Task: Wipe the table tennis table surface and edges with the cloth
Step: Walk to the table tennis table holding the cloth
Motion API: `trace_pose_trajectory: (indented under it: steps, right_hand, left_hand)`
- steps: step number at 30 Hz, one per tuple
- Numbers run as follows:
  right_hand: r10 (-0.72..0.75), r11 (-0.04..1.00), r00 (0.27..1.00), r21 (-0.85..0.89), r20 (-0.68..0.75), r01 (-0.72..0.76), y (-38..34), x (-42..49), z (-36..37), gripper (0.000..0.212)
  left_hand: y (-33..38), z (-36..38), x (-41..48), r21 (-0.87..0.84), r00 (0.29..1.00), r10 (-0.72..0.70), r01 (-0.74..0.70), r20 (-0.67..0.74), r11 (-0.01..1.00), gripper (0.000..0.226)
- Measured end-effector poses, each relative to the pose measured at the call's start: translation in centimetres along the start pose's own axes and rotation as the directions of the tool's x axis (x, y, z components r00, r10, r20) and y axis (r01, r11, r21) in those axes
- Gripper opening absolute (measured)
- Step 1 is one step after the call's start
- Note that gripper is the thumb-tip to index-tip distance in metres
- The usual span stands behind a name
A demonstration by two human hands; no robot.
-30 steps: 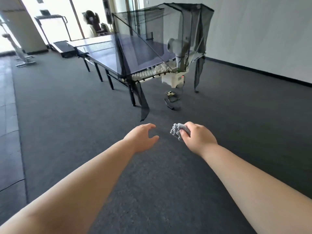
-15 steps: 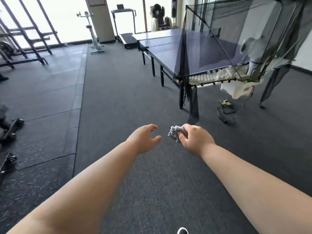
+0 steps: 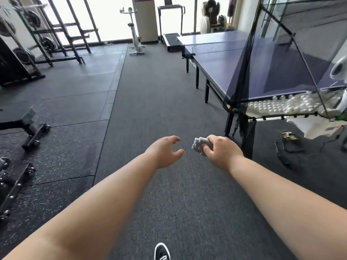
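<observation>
Approach step: cloth (image 3: 200, 146) carried, table (image 3: 221, 53) not yet reached.
The cloth sits bunched at frame centre, gripped in the right hand (image 3: 220, 152). The left hand (image 3: 165, 152) is just beside it, fingers loosely spread, holding nothing. The table stands upper right, well apart from both hands; wiping looks unstarted. The next move likely calls for closing on the table's long side and spreading the cloth flat. Black netting (image 3: 281, 44) veils the near end. The table's right part is cut off by the frame, and its far edges are hard to make out.

An exercise bike (image 3: 134, 37) stands left of a treadmill (image 3: 171, 39) by bright windows (image 3: 110, 15).
</observation>
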State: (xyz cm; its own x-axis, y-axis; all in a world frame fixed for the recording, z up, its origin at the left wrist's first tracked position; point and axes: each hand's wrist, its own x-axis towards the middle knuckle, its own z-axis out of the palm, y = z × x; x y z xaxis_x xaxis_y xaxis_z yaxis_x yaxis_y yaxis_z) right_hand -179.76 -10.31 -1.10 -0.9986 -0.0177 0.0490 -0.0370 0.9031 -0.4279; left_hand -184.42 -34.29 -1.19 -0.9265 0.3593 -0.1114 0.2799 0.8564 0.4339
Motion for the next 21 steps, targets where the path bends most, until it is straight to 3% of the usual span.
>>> trace_pose_trajectory:
  steps: [12, 21]
  right_hand:
    - [0.034, 0.999, 0.999, -0.017, -0.014, -0.034, -2.1, 30.1, 2.4, 0.027]
    - [0.095, 0.995, 0.995, 0.029, -0.038, -0.094, 1.4, 47.6, 3.8, 0.027]
  left_hand:
    - [-11.7, -9.0, 26.9, -0.019, 1.000, -0.007, 0.008, 0.025, 1.000, 0.060]
    - [-15.0, -12.1, 46.2, 0.005, 0.997, 0.064, -0.065, 0.053, 0.998, 0.060]
